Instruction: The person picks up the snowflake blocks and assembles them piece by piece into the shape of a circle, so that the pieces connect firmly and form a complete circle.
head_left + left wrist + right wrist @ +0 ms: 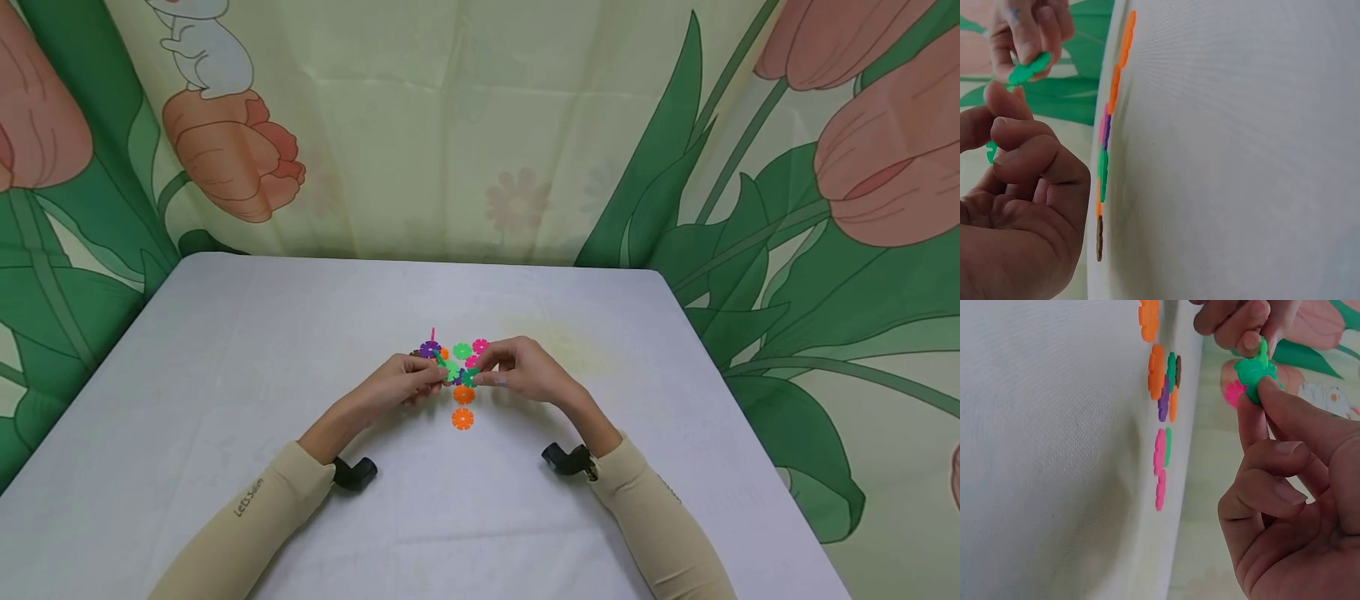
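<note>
head view: above the white table [225, 350], my two hands meet near the middle. my left hand [399, 381] pinches a light green disc [451, 371] between thumb and fingers; my right hand [528, 368] pinches a dark green disc [469, 377], the two pieces close together. a purple disc [430, 349] and an upright pink disc [432, 334] show just beyond my left fingers; whether they join the piece in that hand i cannot tell. two orange discs [462, 418] lie in front of the held pieces, and a pale green disc [461, 351] beyond them. a curtain [420, 142] printed with tulips hangs behind. left wrist view: my left fingers are curled, partly hiding what they grip; beyond them, my right hand grasps the dark green disc. beside the hands, loose discs show edge-on along the tabletop, a brown disc [1099, 239] at the near end. right wrist view: my thumb and index finger clasp the dark green disc, the other fingers bent towards the palm. the light green disc appears edge-on against it, at my left fingertips; whether the two are slotted together i cannot tell.
</note>
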### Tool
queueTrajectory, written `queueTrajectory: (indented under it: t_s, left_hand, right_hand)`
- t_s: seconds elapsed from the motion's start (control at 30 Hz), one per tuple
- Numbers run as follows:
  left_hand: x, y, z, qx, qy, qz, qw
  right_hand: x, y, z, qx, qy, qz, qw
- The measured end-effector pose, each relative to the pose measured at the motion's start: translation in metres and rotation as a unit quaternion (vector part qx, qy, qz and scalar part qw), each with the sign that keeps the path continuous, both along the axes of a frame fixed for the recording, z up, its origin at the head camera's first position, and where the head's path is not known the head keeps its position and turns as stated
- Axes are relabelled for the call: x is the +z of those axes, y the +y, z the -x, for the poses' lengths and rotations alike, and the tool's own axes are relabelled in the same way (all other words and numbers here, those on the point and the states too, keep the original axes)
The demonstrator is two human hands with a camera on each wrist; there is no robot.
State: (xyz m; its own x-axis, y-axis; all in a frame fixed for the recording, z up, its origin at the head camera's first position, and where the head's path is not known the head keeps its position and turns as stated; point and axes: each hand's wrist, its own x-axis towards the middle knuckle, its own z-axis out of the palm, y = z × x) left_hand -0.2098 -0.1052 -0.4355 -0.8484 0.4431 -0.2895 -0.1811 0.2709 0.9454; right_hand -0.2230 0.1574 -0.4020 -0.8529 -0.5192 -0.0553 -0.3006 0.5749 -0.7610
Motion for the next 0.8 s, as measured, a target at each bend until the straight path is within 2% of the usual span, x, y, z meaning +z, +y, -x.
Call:
queueTrajectory:
  t_s: [0.6, 0.8]
  left_hand:
    - [-0.0032, 0.0003, 0.0012, -0.009, 0.003, -0.011, 0.9999]
    - [-0.0023, 0.0001, 0.0, -0.005, 0.006, -0.007, 0.9999]
  right_hand:
    - [-0.0042, -0.0045, -0.0006, -0.011, 0.023, 0.014, 0.9996]
    - [-0.0034, -0.0065, -0.0017, -0.02, 0.01, 0.014, 0.9996]
